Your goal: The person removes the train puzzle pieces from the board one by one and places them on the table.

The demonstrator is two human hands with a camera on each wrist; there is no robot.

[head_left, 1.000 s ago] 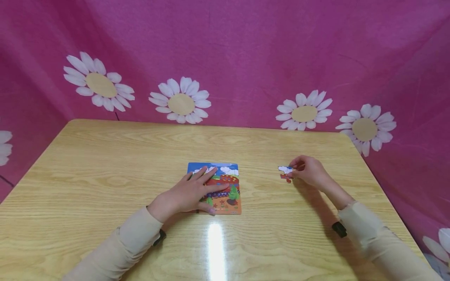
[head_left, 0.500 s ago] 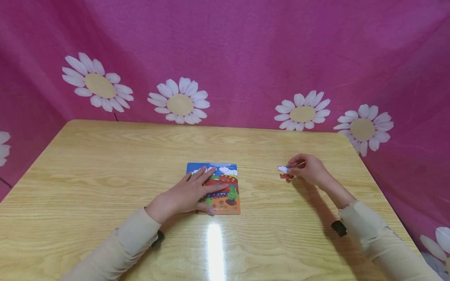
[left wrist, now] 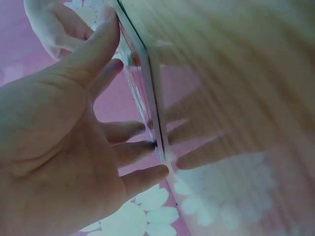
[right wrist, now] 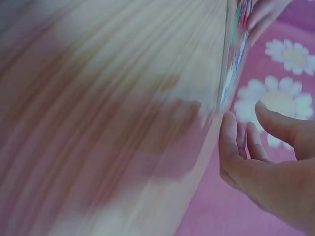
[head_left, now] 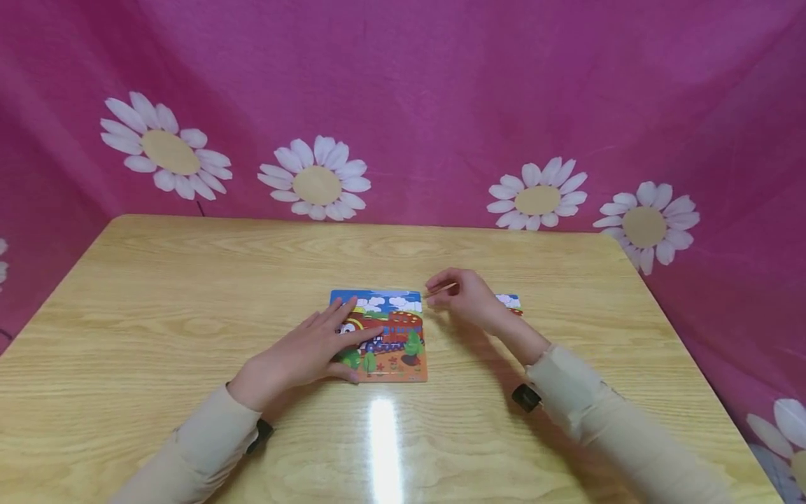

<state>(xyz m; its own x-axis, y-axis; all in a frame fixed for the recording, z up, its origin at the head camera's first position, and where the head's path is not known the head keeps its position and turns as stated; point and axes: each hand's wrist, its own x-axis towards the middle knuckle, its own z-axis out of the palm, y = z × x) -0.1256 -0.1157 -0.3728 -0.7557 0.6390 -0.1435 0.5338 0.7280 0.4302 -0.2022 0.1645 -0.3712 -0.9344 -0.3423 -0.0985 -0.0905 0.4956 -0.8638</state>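
Observation:
A square jigsaw puzzle (head_left: pixel 403 343) with a red train, clouds and trees lies at the middle of the table. My left hand (head_left: pixel 305 353) rests on its left side with fingers spread; in the left wrist view, the left hand's fingertips (left wrist: pixel 142 128) touch the puzzle's face. My right hand (head_left: pixel 469 297) hovers at the puzzle's upper right corner. In the right wrist view, the right hand (right wrist: pixel 266 162) has bent, relaxed fingers and a thumb apart from them, with nothing seen between. Loose puzzle pieces (head_left: pixel 508 301) with cloud and red print lie behind the right forearm, partly hidden.
The wooden table (head_left: pixel 220 280) reaches back to a pink curtain (head_left: pixel 428 105) printed with white daisies. A bright light reflection (head_left: pixel 384 448) shows on the tabletop in front of the puzzle. Both wrists wear dark devices.
My right hand has moved left from the loose pieces to the puzzle's right edge. My left hand has slid slightly left and toward me, uncovering more of the train picture.

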